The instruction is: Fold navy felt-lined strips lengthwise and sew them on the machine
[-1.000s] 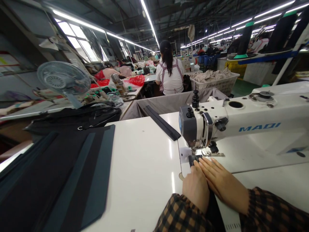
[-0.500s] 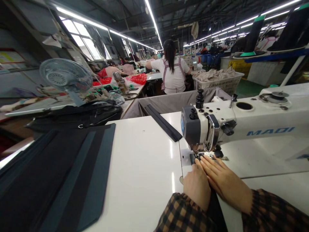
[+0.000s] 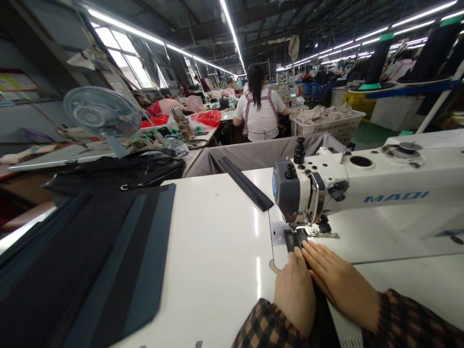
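A black fabric strip (image 3: 322,309) runs from beneath my hands up to the presser foot of the white sewing machine (image 3: 395,186). My left hand (image 3: 295,290) is closed on the strip, its fingertips a short way before the needle area. Pressed against it from the right, my right hand (image 3: 340,278) lies nearly flat, fingers stretched out along the strip's edge. The strip's front end (image 3: 295,239) shows between my fingertips and the foot. Part of the strip is hidden under both hands.
Another black strip (image 3: 246,183) lies on the white table (image 3: 213,251) left of the machine head. Dark panels (image 3: 145,261) are stacked at the left, near a fan (image 3: 103,113). A co-worker (image 3: 261,106) sits ahead beside a basket of cloth (image 3: 326,123).
Both hands have drawn back slightly from the needle, so more of the strip's front end shows. The co-worker's left arm has come down. The view has shifted a little.
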Demonstrator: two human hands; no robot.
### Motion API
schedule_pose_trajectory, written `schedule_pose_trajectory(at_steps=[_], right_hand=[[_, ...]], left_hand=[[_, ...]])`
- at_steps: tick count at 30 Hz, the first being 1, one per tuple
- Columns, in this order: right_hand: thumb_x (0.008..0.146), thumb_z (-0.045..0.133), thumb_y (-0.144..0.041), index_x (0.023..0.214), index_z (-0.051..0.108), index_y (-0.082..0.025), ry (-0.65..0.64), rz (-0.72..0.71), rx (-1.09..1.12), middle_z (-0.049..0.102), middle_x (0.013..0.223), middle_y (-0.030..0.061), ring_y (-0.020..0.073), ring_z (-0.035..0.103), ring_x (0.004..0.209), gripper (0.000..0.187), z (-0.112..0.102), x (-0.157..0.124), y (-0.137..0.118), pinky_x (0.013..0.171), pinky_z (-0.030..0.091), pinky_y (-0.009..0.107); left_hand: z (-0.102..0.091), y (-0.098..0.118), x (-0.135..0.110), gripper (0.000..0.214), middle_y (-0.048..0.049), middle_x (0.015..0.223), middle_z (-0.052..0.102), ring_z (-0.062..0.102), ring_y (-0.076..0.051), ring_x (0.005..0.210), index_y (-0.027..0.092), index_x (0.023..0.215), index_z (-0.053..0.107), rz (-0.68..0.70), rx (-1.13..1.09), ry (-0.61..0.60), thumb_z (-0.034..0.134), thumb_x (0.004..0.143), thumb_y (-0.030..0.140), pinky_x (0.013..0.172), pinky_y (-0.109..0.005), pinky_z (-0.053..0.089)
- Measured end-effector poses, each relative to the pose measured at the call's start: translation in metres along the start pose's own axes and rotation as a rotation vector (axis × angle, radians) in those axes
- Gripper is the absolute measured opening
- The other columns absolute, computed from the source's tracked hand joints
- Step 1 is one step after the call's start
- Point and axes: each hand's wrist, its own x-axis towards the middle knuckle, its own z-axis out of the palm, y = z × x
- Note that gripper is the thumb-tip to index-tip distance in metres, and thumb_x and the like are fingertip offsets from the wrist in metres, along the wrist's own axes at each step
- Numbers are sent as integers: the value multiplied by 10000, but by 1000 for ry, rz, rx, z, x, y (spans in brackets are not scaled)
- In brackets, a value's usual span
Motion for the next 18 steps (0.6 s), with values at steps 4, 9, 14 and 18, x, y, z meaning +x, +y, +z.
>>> schedule_pose_trajectory(at_steps=[4, 9, 14, 18], right_hand=[[867, 349, -183, 1256, 397, -79, 17, 25, 11, 407, 1290, 102, 197, 383, 1181, 406, -6, -12, -10, 955, 407, 368], [873, 344, -187, 1245, 422, -130, 51, 34, 64, 474, 1241, 83, 183, 433, 1139, 384, -8, -6, -5, 950, 398, 369], [886, 348, -200, 1206, 467, -201, 89, 47, 80, 523, 1192, 51, 200, 467, 1088, 341, -9, 6, 1, 979, 257, 492], [877, 394, -243, 1196, 478, -223, 110, 122, 135, 518, 1200, 34, 210, 458, 1077, 331, -8, 12, 3, 939, 275, 471]], left_hand=[[7, 3, -15, 485, -135, 1038, 520, 596, -206, 835, 113, 1295, 272, -42, 25, -30, 289, 815, 44, 686, -297, 468], [5, 9, -8, 479, -168, 1067, 519, 597, -230, 862, 94, 1276, 321, -35, 49, -41, 321, 802, 27, 698, -319, 485], [0, 12, 1, 495, -185, 1092, 518, 589, -238, 895, 44, 1268, 324, -28, 92, -18, 332, 776, -11, 734, -344, 498], [-4, 13, 9, 473, -187, 1081, 522, 586, -229, 904, 32, 1261, 326, -16, 99, -6, 325, 788, 4, 751, -326, 487]])
